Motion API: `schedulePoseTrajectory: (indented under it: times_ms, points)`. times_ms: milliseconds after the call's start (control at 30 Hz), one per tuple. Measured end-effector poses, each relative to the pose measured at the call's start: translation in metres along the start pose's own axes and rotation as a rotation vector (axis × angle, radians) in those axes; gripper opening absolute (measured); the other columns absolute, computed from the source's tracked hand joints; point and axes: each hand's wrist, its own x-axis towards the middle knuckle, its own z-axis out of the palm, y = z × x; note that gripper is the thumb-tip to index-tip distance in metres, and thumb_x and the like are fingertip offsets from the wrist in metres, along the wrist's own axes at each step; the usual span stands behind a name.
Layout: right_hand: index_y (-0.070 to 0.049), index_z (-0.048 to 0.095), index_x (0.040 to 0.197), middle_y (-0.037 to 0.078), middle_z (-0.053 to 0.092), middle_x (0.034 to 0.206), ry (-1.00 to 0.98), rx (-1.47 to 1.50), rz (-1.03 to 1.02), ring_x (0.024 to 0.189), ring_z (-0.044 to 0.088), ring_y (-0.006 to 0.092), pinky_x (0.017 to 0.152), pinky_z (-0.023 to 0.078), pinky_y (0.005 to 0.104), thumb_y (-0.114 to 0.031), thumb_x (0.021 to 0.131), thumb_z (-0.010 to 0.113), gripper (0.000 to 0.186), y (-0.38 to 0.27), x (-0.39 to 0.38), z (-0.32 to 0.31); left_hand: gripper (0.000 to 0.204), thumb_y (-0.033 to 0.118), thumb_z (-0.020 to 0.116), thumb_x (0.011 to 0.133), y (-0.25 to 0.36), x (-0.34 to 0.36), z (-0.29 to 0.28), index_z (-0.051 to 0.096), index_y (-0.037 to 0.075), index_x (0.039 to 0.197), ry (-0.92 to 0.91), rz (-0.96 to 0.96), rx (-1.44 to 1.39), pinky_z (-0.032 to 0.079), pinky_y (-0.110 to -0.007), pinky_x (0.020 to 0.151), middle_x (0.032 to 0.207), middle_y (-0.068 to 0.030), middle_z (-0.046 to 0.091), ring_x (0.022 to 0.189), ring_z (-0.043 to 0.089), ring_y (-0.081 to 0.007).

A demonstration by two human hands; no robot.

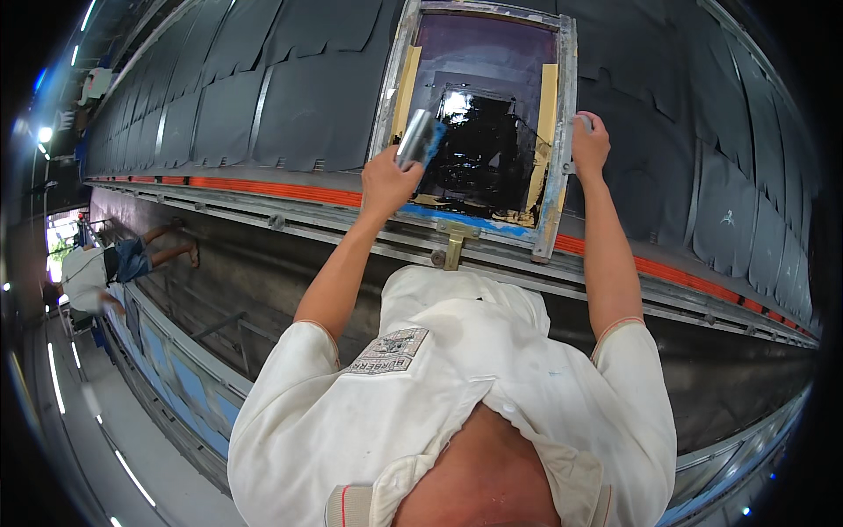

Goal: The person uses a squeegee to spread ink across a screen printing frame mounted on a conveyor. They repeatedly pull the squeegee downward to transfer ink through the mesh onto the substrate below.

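Observation:
A screen printing frame (568, 79) with metal sides lies on the long table in front of me. Wet black ink (474, 162) covers the lower middle of its mesh, and yellowish tape (548, 97) runs down both inner sides. My left hand (391, 183) is closed round a squeegee (414, 139), a silvery metal holder with blue along one edge. The squeegee stands tilted over the left side of the frame; whether its edge touches the mesh I cannot tell. My right hand (592, 147) is wrapped round the frame's right side, fingers curled over it.
Dark grey sheet-like pieces (299, 101) lie in rows along the table on both sides. An orange strip (272, 190) and a metal rail follow the near edge, where a brass-coloured bracket (455, 244) meets the frame. Far left, another person (92, 279) stands in the aisle.

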Motion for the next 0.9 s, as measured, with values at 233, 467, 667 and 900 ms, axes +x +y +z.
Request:
schedulePoseTrajectory:
  times_ms: [233, 467, 667, 900]
  points:
    - [-0.009, 0.076, 0.112, 0.019, 0.077, 0.106, -0.020, 0.090, -0.007, 0.103, 0.073, 0.0389, 0.092, 0.055, 0.0446, -0.032, 0.091, 0.067, 0.032, 0.001, -0.003, 0.001, 0.035, 0.025, 0.082, 0.067, -0.048, 0.006, -0.002, 0.065, -0.003, 0.080, -0.038, -0.237, 0.031, 0.053, -0.044, 0.068, 0.073, -0.0175, 0.068, 0.066, 0.066, -0.0292]
    - [-0.007, 0.074, 0.112, 0.020, 0.076, 0.103, -0.046, 0.180, 0.041, 0.099, 0.074, 0.0383, 0.089, 0.056, 0.0426, -0.029, 0.092, 0.067, 0.031, -0.007, -0.010, -0.004, 0.029, 0.019, 0.083, 0.068, -0.045, 0.013, -0.002, 0.069, 0.000, 0.086, -0.142, -0.476, -0.167, 0.053, -0.034, 0.060, 0.074, -0.0099, 0.069, 0.062, 0.064, -0.0168]
    - [-0.006, 0.075, 0.111, 0.020, 0.077, 0.097, -0.060, 0.232, 0.035, 0.094, 0.075, 0.0365, 0.086, 0.056, 0.0412, -0.029, 0.091, 0.068, 0.031, -0.006, -0.011, -0.004, 0.031, 0.020, 0.083, 0.069, -0.040, 0.036, -0.016, 0.067, -0.001, 0.086, -0.144, -0.299, 0.054, 0.054, -0.036, 0.062, 0.074, -0.0112, 0.069, 0.063, 0.066, -0.0189]
    - [-0.006, 0.075, 0.109, 0.020, 0.077, 0.096, -0.070, 0.242, 0.092, 0.093, 0.075, 0.0354, 0.086, 0.056, 0.0405, -0.030, 0.091, 0.068, 0.031, -0.008, -0.009, -0.007, 0.031, 0.021, 0.081, 0.071, -0.020, 0.043, -0.025, 0.069, -0.001, 0.089, -0.173, -0.240, 0.123, 0.055, -0.037, 0.070, 0.077, -0.0134, 0.072, 0.071, 0.071, -0.0233]
